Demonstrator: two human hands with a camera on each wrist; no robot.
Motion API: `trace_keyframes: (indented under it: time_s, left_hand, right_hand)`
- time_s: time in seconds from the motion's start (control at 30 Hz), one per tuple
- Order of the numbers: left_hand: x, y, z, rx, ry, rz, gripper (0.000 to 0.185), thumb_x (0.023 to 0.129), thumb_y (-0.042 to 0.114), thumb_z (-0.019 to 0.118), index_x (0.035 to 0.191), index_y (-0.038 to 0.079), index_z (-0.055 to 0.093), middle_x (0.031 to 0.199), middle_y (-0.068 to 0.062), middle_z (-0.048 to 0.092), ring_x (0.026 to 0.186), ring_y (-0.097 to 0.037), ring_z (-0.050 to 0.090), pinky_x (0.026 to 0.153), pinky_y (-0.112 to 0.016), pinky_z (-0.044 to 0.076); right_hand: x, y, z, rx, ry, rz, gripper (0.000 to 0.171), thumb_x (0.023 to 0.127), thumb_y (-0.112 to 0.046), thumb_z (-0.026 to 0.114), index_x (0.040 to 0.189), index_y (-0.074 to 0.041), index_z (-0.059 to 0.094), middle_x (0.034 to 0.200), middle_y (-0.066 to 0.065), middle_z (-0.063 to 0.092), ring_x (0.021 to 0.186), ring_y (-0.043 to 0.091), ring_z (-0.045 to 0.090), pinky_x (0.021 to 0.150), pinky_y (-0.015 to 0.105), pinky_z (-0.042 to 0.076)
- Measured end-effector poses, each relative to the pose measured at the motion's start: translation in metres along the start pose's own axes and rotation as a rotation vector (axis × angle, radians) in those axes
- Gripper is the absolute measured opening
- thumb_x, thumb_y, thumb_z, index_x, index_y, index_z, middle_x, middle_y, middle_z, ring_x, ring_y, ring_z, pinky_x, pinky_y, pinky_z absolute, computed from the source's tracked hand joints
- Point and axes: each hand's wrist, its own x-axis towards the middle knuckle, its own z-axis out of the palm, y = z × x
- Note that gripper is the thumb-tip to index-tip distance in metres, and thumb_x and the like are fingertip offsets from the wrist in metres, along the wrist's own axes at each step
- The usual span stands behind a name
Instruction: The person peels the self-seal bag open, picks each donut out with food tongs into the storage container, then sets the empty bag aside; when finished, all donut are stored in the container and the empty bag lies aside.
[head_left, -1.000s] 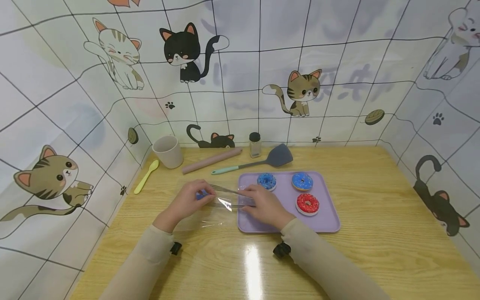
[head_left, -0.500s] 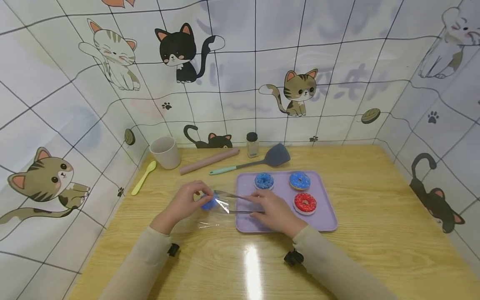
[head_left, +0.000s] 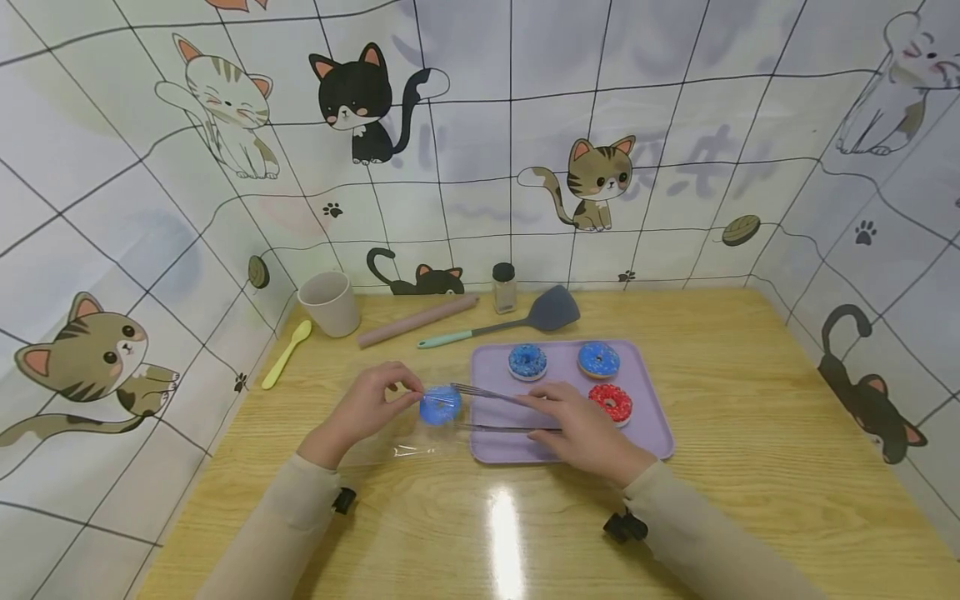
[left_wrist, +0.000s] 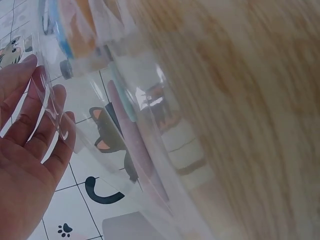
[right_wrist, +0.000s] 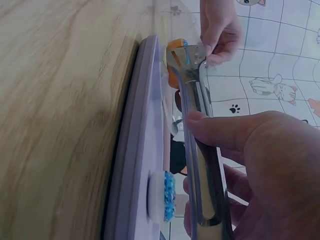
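My left hand (head_left: pixel 375 404) pinches the rim of a clear plastic bag (left_wrist: pixel 65 132) between thumb and fingers. Just right of those fingertips, a blue-iced donut (head_left: pixel 440 405) overlaps the bag in the head view; its orange-brown side shows in the right wrist view. Metal tongs (right_wrist: pixel 197 115) are in my right hand (head_left: pixel 585 425), thumb on one arm and fingers on the other. The tongs' arms stand apart, their tips at the donut's right side. Under the right hand lies a purple tray (head_left: pixel 652 437) bearing two blue donuts (head_left: pixel 528 362) and a red sprinkled donut (head_left: pixel 611 404).
Along the back are a grey cup (head_left: pixel 330 305), a mauve rolling pin (head_left: pixel 417 321), a black-capped shaker (head_left: pixel 504 289) and a spatula (head_left: pixel 553 310). A yellow spoon (head_left: pixel 287 355) lies at the left edge. A cat-print sheet (head_left: pixel 480 192) surrounds the table.
My right hand and the tongs have moved right over the tray. The blue donut now shows farther right, out from behind the left fingers. The left hand keeps its pinch.
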Motion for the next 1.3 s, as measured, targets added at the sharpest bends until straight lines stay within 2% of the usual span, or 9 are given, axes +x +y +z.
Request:
trace_keyframes:
  time_s: [0.23, 0.47, 0.7, 0.9, 1.13, 1.3]
  left_hand:
    - [-0.003, -0.003, -0.001, 0.012, 0.009, -0.007, 0.010, 0.095, 0.012, 0.076, 0.094, 0.022, 0.074, 0.098, 0.009, 0.072, 0.096, -0.016, 0.067, 0.084, -0.053, 0.057]
    - [-0.005, -0.004, -0.002, 0.014, 0.009, -0.003, 0.008, 0.095, 0.013, 0.076, 0.094, 0.021, 0.074, 0.097, 0.007, 0.072, 0.096, -0.017, 0.067, 0.083, -0.051, 0.057]
    - [-0.011, -0.007, -0.005, 0.046, 0.012, -0.014, 0.013, 0.095, 0.012, 0.075, 0.095, 0.025, 0.073, 0.099, 0.010, 0.072, 0.096, -0.015, 0.067, 0.083, -0.046, 0.057]
    - [-0.015, -0.009, -0.008, 0.060, 0.010, -0.021, 0.011, 0.094, 0.013, 0.077, 0.094, 0.023, 0.074, 0.097, 0.010, 0.072, 0.095, -0.015, 0.067, 0.083, -0.044, 0.057]
    - [-0.019, -0.011, -0.011, 0.046, 0.002, -0.024, 0.011, 0.095, 0.012, 0.076, 0.095, 0.022, 0.074, 0.097, 0.009, 0.072, 0.095, -0.015, 0.067, 0.083, -0.050, 0.057]
    - [-0.019, -0.016, -0.014, 0.072, -0.010, -0.012, 0.009, 0.093, 0.010, 0.077, 0.094, 0.018, 0.075, 0.096, 0.008, 0.072, 0.093, -0.016, 0.067, 0.081, -0.050, 0.056]
  right_hand:
    - [-0.019, 0.009, -0.015, -0.027, 0.052, 0.029, 0.057, 0.087, -0.025, 0.085, 0.141, -0.021, 0.065, 0.133, 0.002, 0.065, 0.122, 0.022, 0.062, 0.098, 0.045, 0.056]
    - [-0.036, 0.019, -0.025, -0.086, 0.102, 0.007, 0.057, 0.084, -0.023, 0.087, 0.137, -0.017, 0.068, 0.127, 0.001, 0.067, 0.116, 0.022, 0.063, 0.096, 0.046, 0.056]
    - [-0.060, 0.029, -0.030, -0.096, 0.082, 0.024, 0.057, 0.085, -0.024, 0.087, 0.138, -0.020, 0.067, 0.128, 0.000, 0.066, 0.118, 0.021, 0.062, 0.099, 0.046, 0.055]
    - [-0.076, 0.037, -0.037, -0.131, 0.099, 0.040, 0.056, 0.085, -0.025, 0.087, 0.137, -0.022, 0.068, 0.130, 0.000, 0.066, 0.118, 0.022, 0.064, 0.096, 0.047, 0.057]
    - [-0.086, 0.041, -0.045, -0.151, 0.112, 0.045, 0.058, 0.083, -0.021, 0.087, 0.138, -0.022, 0.067, 0.128, 0.002, 0.067, 0.118, 0.026, 0.065, 0.095, 0.051, 0.056]
    - [-0.087, 0.041, -0.051, -0.170, 0.096, 0.042, 0.059, 0.083, -0.021, 0.088, 0.138, -0.022, 0.067, 0.126, 0.003, 0.067, 0.116, 0.026, 0.065, 0.094, 0.051, 0.057]
